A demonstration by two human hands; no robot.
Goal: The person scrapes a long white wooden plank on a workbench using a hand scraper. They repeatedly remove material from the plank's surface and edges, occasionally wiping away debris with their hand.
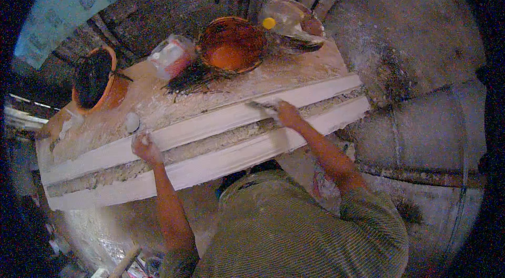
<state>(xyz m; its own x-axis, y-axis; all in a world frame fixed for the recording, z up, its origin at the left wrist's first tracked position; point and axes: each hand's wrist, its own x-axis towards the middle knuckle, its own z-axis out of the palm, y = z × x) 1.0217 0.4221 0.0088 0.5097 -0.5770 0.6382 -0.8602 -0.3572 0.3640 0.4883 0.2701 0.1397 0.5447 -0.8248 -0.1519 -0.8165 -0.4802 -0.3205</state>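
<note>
Just right of the frame's centre, the right hand [288,115] is closed around a flat blade [261,106] laid on the long white plaster moulding [210,126]. At centre left, the left hand [145,146] is pressed on the moulding's ridge, fingers curled; whether a white lump is gripped cannot be told. A gouge could be cut in the profile if the blade were tilted, and a slip of the steadying hand could smear the soft surface. Along the upper bench an orange bowl [231,46], a dark-filled bowl [94,79] and a plastic bag [171,57] are seen. The blade's shape is blurred, and the moulding's near edge is hidden by the torso
</note>
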